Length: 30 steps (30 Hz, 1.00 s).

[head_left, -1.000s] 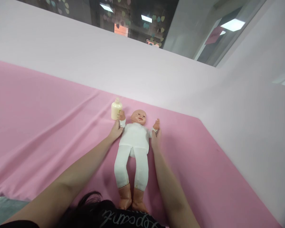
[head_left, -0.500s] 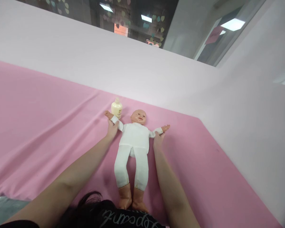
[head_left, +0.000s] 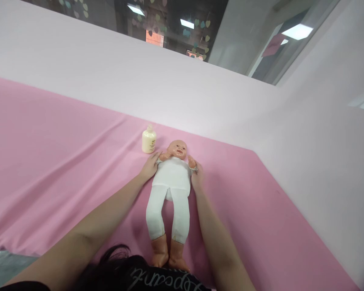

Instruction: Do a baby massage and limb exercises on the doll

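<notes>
A baby doll (head_left: 171,173) in white clothes lies face up on the pink cloth (head_left: 109,161), its feet toward me. My left hand (head_left: 150,165) is closed round the doll's arm on the left, and that small hand rests by its chin. On the other side my right hand (head_left: 197,176) grips the doll's other arm, which is bent up beside its shoulder. The fingers of my right hand are partly hidden. A pale yellow pump bottle (head_left: 149,140) stands upright just beyond my left hand, apart from it.
Behind the cloth rises a white wall (head_left: 109,68) with a window (head_left: 170,28) carrying heart-shaped stickers. The cloth's edge slants down on the right. Dark hair and a black printed shirt (head_left: 170,281) show at the bottom.
Both my hands have moved inward with the doll's arms, which were spread wide and are now folded in near its chest and chin. The bottle is now fully in view.
</notes>
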Motion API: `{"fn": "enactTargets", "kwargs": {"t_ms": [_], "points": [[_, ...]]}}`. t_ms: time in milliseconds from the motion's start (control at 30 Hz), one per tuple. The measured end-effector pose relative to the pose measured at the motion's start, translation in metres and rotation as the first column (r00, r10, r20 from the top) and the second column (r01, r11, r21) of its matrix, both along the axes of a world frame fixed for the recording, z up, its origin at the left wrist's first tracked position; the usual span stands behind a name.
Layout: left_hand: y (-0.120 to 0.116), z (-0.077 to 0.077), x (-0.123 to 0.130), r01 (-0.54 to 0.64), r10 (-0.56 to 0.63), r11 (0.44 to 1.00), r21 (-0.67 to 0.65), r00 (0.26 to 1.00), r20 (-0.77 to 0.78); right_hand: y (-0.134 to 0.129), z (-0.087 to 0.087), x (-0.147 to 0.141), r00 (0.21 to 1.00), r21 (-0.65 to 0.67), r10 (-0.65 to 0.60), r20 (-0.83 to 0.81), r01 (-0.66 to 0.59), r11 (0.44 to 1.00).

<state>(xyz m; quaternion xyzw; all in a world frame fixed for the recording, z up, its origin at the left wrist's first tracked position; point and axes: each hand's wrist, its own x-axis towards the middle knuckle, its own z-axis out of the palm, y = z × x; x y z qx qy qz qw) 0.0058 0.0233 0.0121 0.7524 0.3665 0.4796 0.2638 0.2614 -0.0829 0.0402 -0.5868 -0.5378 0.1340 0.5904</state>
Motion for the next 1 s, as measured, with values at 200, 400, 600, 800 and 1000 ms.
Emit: {"fn": "enactTargets", "kwargs": {"t_ms": [200, 400, 600, 800, 1000], "points": [[0.002, -0.001, 0.004, 0.057, -0.055, 0.997, 0.053, 0.998, -0.041, 0.004, -0.004, 0.002, 0.996, -0.007, 0.016, 0.087, -0.015, 1.0], [0.001, 0.0, 0.003, 0.066, -0.064, 0.997, 0.042, 0.997, -0.044, 0.006, -0.006, 0.003, 0.995, 0.001, 0.021, 0.096, -0.021, 1.0], [-0.004, 0.006, 0.001, 0.043, -0.043, 0.999, -0.008, 0.999, -0.027, 0.004, -0.006, 0.002, 0.993, -0.021, -0.002, 0.117, 0.004, 1.0], [-0.008, 0.01, -0.004, -0.052, 0.078, 0.983, -0.177, 0.986, 0.146, 0.002, -0.005, 0.001, 0.995, -0.075, -0.095, -0.02, 0.093, 0.993], [0.002, 0.002, -0.008, -0.115, 0.257, 0.915, -0.386, 0.904, 0.341, 0.005, -0.007, 0.004, 0.951, -0.158, -0.225, -0.211, 0.194, 0.968]]}}
